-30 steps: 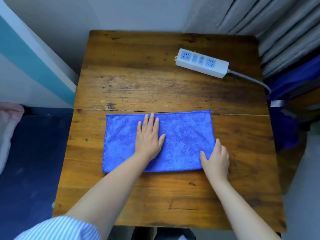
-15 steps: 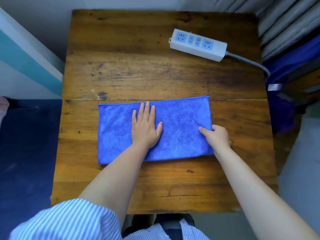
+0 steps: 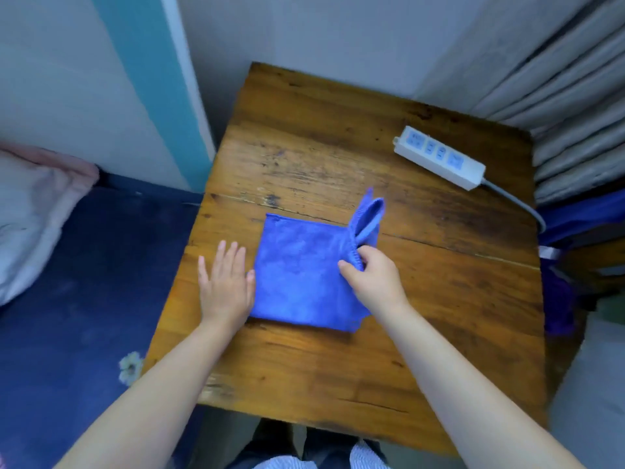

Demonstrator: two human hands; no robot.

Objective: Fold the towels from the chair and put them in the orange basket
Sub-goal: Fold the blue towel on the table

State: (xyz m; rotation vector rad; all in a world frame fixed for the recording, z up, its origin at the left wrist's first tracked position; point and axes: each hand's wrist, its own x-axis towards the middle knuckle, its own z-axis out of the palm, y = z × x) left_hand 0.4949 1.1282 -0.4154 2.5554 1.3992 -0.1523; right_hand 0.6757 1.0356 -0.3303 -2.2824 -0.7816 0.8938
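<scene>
At frame centre, the right hand (image 3: pixel 375 279) is pinching the blue towel's (image 3: pixel 301 282) edge; the left hand (image 3: pixel 225 286) is lying flat, fingers spread, on the wooden table (image 3: pixel 304 157).

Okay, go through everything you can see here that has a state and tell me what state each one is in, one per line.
Blue microfibre towel: partly folded on the table, right edge lifted.
Right hand: pinching the towel's lifted edge.
Left hand: flat on the table, fingers straight, thumb at the towel's left edge.
White power strip: lying on the wooden table, sockets empty.
</scene>
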